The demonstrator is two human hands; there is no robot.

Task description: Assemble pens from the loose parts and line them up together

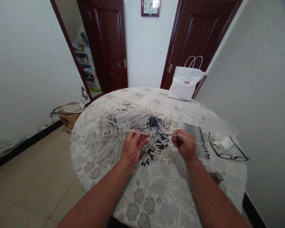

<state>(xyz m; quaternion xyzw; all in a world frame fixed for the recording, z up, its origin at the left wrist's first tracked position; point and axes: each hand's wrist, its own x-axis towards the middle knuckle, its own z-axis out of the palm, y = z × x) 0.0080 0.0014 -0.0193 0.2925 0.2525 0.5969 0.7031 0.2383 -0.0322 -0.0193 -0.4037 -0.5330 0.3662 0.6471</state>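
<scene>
My left hand is over the pile, thumb and fingers pinching a whitish, see-through plastic tube. From the other side my right hand grips the end of a thin black rod, which lies level and points at the tube's right end. Whether the rod's tip is inside the tube I cannot tell. Beneath and behind the hands spreads a heap of loose pale tubes, with a bunch of black rods on it. Black-ended pieces lie just right of my left hand. A neat row of dark-tipped sticks sits beyond my right hand.
Everything lies on a round table with a flowered cloth. At the right are black-framed glasses and a white crumpled wrap. A white paper bag stands at the back edge. A wooden stool is off to the left.
</scene>
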